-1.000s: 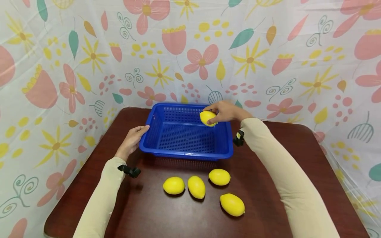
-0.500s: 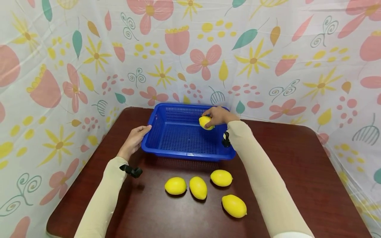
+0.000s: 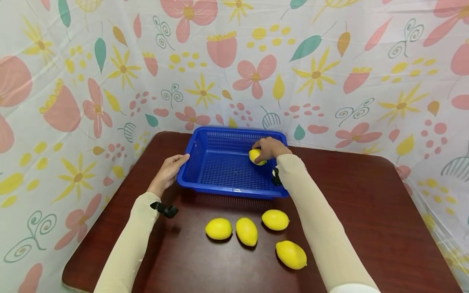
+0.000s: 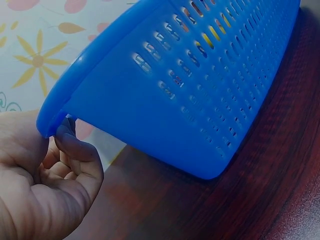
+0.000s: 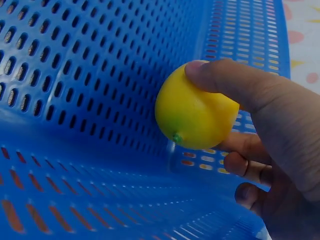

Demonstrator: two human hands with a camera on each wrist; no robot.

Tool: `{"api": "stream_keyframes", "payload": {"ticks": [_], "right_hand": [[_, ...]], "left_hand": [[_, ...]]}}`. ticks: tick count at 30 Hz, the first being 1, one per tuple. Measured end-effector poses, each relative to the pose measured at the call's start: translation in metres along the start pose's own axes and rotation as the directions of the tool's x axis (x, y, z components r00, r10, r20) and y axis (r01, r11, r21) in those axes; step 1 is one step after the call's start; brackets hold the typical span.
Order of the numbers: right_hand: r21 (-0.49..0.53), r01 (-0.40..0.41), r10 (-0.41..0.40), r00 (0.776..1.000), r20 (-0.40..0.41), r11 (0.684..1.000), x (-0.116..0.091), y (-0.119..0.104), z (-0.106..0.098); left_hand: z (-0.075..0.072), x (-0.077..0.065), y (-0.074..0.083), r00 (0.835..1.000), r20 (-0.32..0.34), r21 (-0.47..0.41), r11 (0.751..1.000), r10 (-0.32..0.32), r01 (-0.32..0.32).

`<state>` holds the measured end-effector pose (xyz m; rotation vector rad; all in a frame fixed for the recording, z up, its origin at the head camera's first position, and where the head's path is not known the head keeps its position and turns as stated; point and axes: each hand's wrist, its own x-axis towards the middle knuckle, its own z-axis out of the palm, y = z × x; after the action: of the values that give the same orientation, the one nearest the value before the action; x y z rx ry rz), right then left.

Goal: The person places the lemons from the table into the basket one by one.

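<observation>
A blue perforated plastic basket [image 3: 234, 190] stands on the dark wooden table. My left hand [image 3: 168, 172] grips its left rim, with the fingers curled under the lip in the left wrist view. Inside the basket, at the right end, my right hand [image 3: 270, 149] holds a yellow lemon [image 5: 192, 112] between thumb and fingers, low over the basket floor. On the table in front of the basket lie several more lemons: one at the left [image 3: 218, 228], one beside it [image 3: 247, 232], one nearer the basket [image 3: 275, 220] and one closest to me [image 3: 291, 254].
The brown table [image 3: 351, 211] has rounded corners and reaches back to a white curtain [image 3: 227, 89] printed with flowers and leaves. A black wrist camera [image 3: 164, 209] sits on the left sleeve, another [image 3: 276, 177] on the right.
My right hand has come inward over the basket's right rim and down into the basket with the lemon. The left hand keeps its grip on the rim; the view has shifted slightly.
</observation>
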<state>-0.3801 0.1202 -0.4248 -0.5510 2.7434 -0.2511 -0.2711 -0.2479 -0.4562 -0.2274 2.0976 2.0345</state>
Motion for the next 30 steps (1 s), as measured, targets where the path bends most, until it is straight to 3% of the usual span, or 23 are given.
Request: {"api": "stream_keyframes", "payload": {"ticks": [9,17,22,27,30], "right_hand": [[-0.018,-0.031,0.031,0.999,-0.013,0.999,-0.003,0.001,0.003],[-0.037,0.024,-0.027,0.998,-0.062,0.999,-0.006,-0.001,-0.006],[-0.016,0.109,-0.110,0.984,-0.140,0.994,-0.029,-0.003,-0.026],[0.034,0.214,-0.195,0.937,-0.289,0.976,-0.065,-0.004,-0.041],[0.074,0.238,-0.197,0.914,-0.355,0.968,-0.092,-0.007,-0.046]], "left_hand": [[0.000,-0.001,0.000,1.000,0.001,0.017,1.000,0.003,-0.003],[0.001,0.001,-0.004,1.000,-0.003,0.024,1.000,0.002,-0.002],[0.003,0.002,-0.004,1.000,-0.004,0.017,1.000,0.003,-0.003],[0.001,0.003,-0.003,1.000,0.000,0.022,1.000,0.004,-0.004],[-0.001,0.002,-0.002,1.000,0.010,0.013,1.000,-0.002,0.002]]}}
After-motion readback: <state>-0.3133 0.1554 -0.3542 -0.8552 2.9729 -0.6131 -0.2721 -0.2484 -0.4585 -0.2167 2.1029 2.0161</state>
